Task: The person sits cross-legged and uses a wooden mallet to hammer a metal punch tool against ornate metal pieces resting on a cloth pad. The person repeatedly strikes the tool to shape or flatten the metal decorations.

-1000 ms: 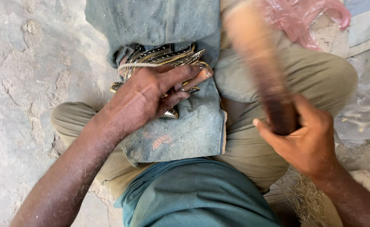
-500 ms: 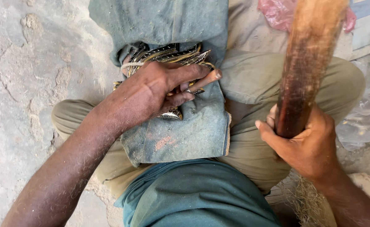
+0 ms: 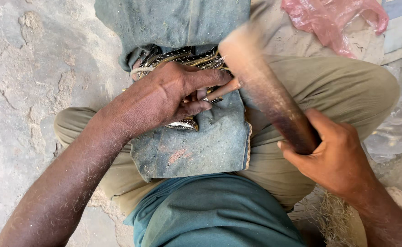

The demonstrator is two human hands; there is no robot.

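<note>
The left hand [image 3: 173, 98] presses down on a bundle of strips [image 3: 182, 57], dark with pale edges, which lies on a grey-green cloth [image 3: 201, 146] spread over the person's lap. Its fingers are curled over the bundle, and a thin peg [image 3: 223, 89] shows between them, pointing toward the right.

The right hand [image 3: 333, 158] is closed tight round the dark lower end of a wooden club [image 3: 265, 91]. The club slants up and left; its pale upper end is blurred and sits just above the bundle, close to the left fingertips.

The person sits cross-legged in khaki trousers [image 3: 347, 87] on a sandy floor [image 3: 31, 68]. A pink plastic bag [image 3: 333, 20] lies beyond the right knee.
</note>
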